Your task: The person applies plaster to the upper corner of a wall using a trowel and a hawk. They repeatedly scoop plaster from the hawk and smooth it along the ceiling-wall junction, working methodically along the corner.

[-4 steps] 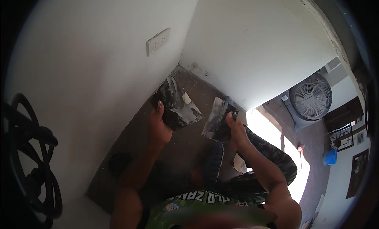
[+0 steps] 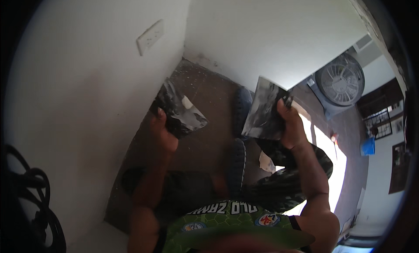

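Observation:
My left hand [image 2: 166, 134] is closed on the near-left edge of a flat, dark sheet [image 2: 174, 115] with shiny grey streaks, its thumb on top. A small whitish lump [image 2: 187, 102] lies on that sheet. In my right hand [image 2: 293, 128] is a flat four-sided plate [image 2: 265, 112], grey and streaked, tilted up, with the thumb pressed on its face and the fingers behind it. What the two pieces are made of cannot be told. Both are held above the floor, apart from each other.
White walls meet in a corner ahead; an outlet plate [image 2: 150, 37] is on the left one. Black cable [image 2: 37, 196] hangs at the left. My dark shoes [image 2: 238, 161] rest on the brown floor [image 2: 198, 157]. A pale torn piece [image 2: 266, 162] lies beside my leg. A fan [image 2: 340, 83] stands farther right.
My right hand has raised its plate up and to the right, away from the left sheet, and more of its face shows. The whole view has shifted; my left hand keeps its hold.

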The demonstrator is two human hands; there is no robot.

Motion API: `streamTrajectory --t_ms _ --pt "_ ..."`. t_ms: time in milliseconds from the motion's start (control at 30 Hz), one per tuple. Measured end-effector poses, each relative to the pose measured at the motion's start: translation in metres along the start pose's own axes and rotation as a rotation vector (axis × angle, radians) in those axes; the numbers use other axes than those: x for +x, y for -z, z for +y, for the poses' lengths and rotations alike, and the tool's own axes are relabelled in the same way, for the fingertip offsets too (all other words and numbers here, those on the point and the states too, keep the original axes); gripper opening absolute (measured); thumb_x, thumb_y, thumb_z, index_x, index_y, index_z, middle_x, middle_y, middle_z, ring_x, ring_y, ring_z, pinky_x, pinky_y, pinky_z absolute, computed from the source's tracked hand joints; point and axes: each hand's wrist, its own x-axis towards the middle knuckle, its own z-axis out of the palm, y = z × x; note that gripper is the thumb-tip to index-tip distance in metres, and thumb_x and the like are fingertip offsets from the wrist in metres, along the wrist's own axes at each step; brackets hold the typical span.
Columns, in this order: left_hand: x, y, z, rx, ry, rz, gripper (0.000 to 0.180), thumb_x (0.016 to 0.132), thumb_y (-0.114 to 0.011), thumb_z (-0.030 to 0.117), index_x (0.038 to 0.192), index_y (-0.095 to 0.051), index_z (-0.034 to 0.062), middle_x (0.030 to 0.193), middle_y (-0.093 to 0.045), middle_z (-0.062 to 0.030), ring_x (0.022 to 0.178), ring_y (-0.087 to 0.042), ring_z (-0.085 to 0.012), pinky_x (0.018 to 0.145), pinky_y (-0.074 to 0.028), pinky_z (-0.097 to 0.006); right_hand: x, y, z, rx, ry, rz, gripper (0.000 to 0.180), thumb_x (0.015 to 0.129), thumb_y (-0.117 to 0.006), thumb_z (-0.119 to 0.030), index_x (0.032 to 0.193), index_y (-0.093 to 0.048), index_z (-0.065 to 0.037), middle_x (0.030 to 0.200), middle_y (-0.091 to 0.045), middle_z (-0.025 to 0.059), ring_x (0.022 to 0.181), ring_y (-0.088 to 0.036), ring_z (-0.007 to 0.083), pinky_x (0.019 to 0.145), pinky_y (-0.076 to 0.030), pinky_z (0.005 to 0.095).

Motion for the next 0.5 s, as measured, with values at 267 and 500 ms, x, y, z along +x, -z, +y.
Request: streamTrajectory --t_ms 267,500 --pt "0.017 0.004 0.000 -0.070 0.134 -0.019 0.049 0.102 -0.054 0.032 0.140 -0.048 0.0005 0.136 -0.057 -0.0092 0.125 -0.054 -0.0252 0.109 -0.041 -0.044 -0.120 0.182 -0.101 -0.684 0.916 0.833 0.035 0.094 -0.071 -0.017 0.122 -0.060 0.000 0.108 -0.066 0.0050 0.095 -0.062 0.0144 0.085 -0.049 0.0280" --pt "0.026 0.033 0.016 0.050 0.320 0.144 0.052 0.103 -0.054 0.035 0.142 -0.046 0.0018 0.140 -0.053 -0.0085 0.127 -0.052 -0.0238 0.107 -0.042 -0.042 -0.085 0.339 0.159 -1.446 0.544 1.022 0.034 0.104 -0.041 -0.022 0.124 -0.065 -0.009 0.114 -0.068 0.0150 0.106 -0.062 0.0328 0.098 -0.044 0.0424"
